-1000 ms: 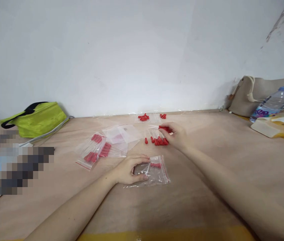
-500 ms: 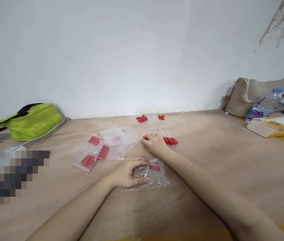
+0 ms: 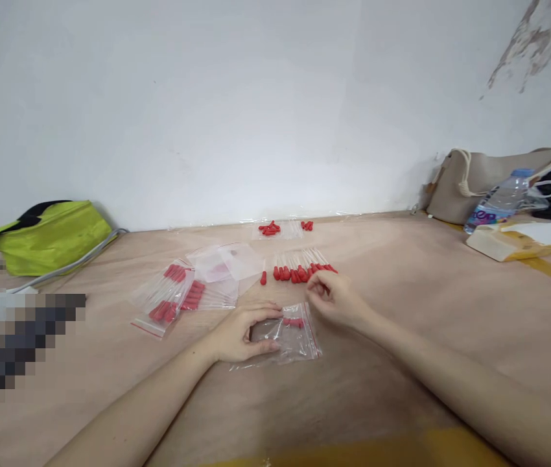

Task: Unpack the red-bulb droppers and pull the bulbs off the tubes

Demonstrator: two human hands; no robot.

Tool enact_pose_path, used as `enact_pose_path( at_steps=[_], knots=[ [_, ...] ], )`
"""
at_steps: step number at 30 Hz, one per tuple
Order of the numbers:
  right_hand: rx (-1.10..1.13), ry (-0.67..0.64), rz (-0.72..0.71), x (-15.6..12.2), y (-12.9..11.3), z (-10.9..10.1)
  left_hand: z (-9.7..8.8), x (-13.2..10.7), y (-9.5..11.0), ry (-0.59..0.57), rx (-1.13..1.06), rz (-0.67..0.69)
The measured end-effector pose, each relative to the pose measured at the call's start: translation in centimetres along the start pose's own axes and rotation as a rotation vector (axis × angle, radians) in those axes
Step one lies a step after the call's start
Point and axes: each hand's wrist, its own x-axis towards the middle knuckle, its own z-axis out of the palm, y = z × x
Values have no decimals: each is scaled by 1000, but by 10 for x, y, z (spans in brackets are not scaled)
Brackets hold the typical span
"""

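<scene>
My left hand (image 3: 244, 332) lies with thumb and fingers spread on a clear zip bag (image 3: 299, 350). One short red piece (image 3: 293, 322) shows inside the bag, just past the fingertips. My right hand (image 3: 334, 299) hovers or rests beyond the bag's right corner, its fingers curled and thumb brought towards them; whatever they hold, if anything, is hidden. Just past those fingers lies a row of thin white sticks with red tips (image 3: 299, 272), red ends towards me. One red-tipped stick (image 3: 263, 277) lies apart at the row's left.
Left of the row are filled bags of red-ended sticks (image 3: 173, 292) and frosted bags (image 3: 236, 263). Red pieces (image 3: 269, 228) lie near the wall. A lime-green bag (image 3: 56, 237) stands left; a beige bag (image 3: 457, 194), water bottle (image 3: 496, 204) and carton (image 3: 494, 243) are right.
My right hand has moved right and towards me, off the left part of the row, uncovering the red tips. My left hand stays on the bag. The view has shifted slightly.
</scene>
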Motion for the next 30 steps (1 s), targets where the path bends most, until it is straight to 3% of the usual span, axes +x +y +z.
enact_pose_path(
  at_steps=[3, 5, 10, 16, 19, 22, 24, 26, 30],
  knots=[
    [165, -194, 145, -22, 4, -7, 1, 2, 1, 6, 3, -35],
    [212, -261, 133, -29, 2, -7, 3, 2, 0, 19, 30, -42],
    [168, -261, -11, -24, -7, 4, 8, 1, -2, 45, 90, -21],
    [89, -214, -8, -24, -11, 11, 7, 1, -1, 37, 99, -46],
    [213, -186, 68, -25, -3, 1, 6, 1, -1, 41, 104, -70],
    [535, -204, 295, -23, 16, -17, 6, -1, -1, 46, 104, -120],
    [741, -109, 479, -19, 32, -31, 6, -2, -1, 66, 109, -136],
    [867, 73, 592, -15, 46, -43, 6, -3, 1, 88, 128, -94],
    [914, 327, 530, 0, 56, -54, 7, -1, 2, 21, 203, 55]
  ],
)
